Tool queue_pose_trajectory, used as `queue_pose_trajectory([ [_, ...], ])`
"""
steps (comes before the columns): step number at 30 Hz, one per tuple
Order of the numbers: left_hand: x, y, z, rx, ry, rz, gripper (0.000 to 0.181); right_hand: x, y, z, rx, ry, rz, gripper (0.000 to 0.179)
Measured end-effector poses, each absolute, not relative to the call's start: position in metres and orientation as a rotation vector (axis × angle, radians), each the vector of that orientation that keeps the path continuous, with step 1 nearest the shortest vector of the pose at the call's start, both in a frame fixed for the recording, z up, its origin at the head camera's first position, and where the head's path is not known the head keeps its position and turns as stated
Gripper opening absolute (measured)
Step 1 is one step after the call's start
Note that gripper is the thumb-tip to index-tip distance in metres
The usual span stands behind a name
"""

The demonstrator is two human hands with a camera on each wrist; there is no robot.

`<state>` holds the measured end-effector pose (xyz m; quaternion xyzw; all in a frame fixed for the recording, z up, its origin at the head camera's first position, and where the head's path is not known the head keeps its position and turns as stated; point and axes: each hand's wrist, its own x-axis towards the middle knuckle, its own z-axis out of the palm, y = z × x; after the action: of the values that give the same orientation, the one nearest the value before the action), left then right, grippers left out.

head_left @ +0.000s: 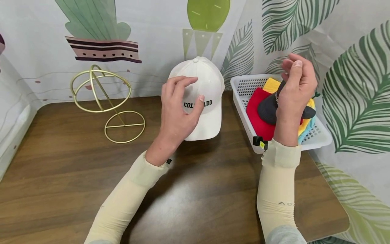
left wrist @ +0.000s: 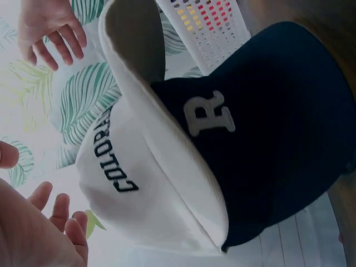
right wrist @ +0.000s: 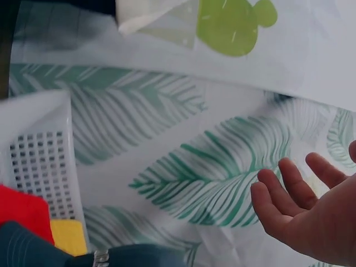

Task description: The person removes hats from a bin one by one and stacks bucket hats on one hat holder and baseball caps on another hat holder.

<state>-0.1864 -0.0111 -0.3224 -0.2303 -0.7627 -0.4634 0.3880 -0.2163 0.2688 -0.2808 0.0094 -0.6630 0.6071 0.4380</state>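
Note:
A white baseball cap [head_left: 210,84] with COLORADO across its front stands at the back of the table. The left wrist view shows it sitting on top of a navy cap [left wrist: 272,133] with a white R. My left hand [head_left: 180,105] is raised and overlaps the white cap in the head view, thumb and fingers apart, holding nothing. My right hand [head_left: 296,84] is lifted over the white plastic basket [head_left: 243,112], fingers loosely bent around nothing. Inside the basket lie a dark cap [head_left: 268,109], a red item [head_left: 253,108] and yellow and light blue items.
A gold wire stand [head_left: 125,126] with a round base and an openwork top stands at the left on the brown wooden table [head_left: 61,169]. A patterned curtain [head_left: 158,37] with leaves and cacti hangs behind the table and along its right side.

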Motion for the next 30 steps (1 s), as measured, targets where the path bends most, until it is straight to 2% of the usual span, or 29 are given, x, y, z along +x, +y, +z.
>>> queue_pose_trajectory([
  [13,-0.170,0.017,-0.333,-0.871,-1.952,-1.162,0.040,-0.227,0.292,-0.290,-0.075,-1.576,1.491,0.023],
  [23,-0.159,0.044,-0.347,-1.118,-2.032,-1.112,0.037,-0.234,0.308,-0.296,-0.226,-1.551,1.559,0.022],
  [30,-0.155,0.060,-0.358,-1.190,-2.163,-1.021,0.039,-0.231,0.308,-0.294,-0.406,-1.656,1.506,0.019],
])
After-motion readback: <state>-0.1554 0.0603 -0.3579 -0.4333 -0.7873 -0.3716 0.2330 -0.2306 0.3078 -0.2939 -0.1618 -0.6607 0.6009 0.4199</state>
